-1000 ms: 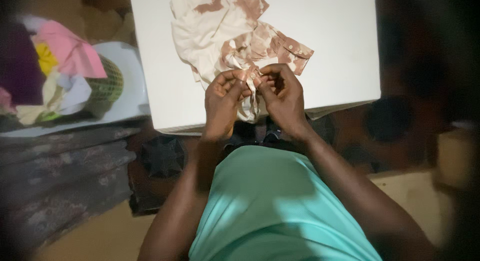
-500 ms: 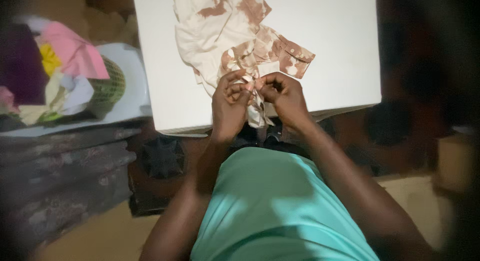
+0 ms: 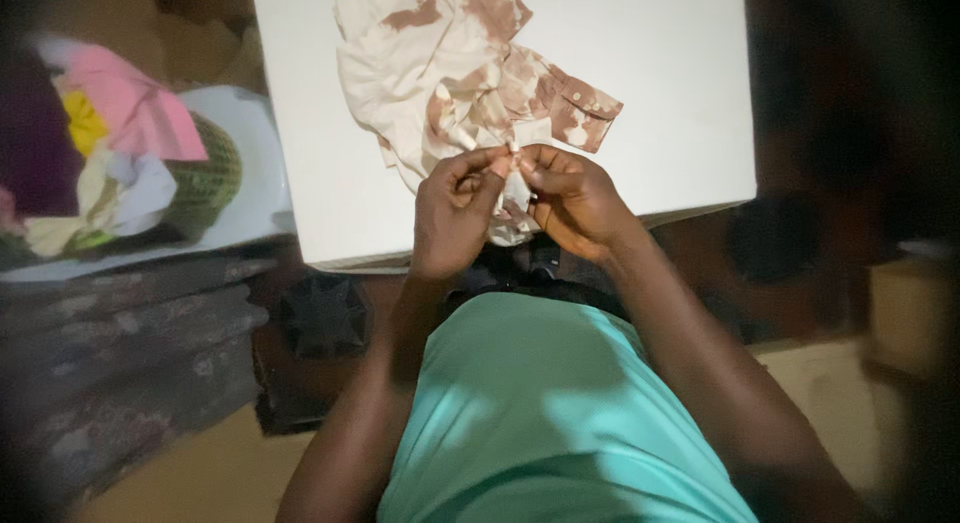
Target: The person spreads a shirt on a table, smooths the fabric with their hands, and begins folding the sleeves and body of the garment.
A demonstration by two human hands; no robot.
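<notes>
A cream shirt with brown blotches (image 3: 440, 73) lies crumpled on a white table (image 3: 660, 103), one buttoned cuff sticking out to the right. My left hand (image 3: 455, 213) and my right hand (image 3: 575, 198) meet at the shirt's near edge, by the table's front edge. Both pinch a small fold of the fabric between thumb and fingertips. The part of the cloth under my fingers is hidden. My teal top (image 3: 540, 413) fills the lower middle.
A white basin (image 3: 250, 198) heaped with mixed clothes, pink, yellow, purple and green, sits at the left on patterned dark fabric (image 3: 120, 363). A tan floor shows at the bottom. The right side is dark, with a pale box-like shape (image 3: 905, 313).
My two hands have stayed together on the shirt's near edge, fingers shifting slightly on the fold. The view has drifted a little to the right.
</notes>
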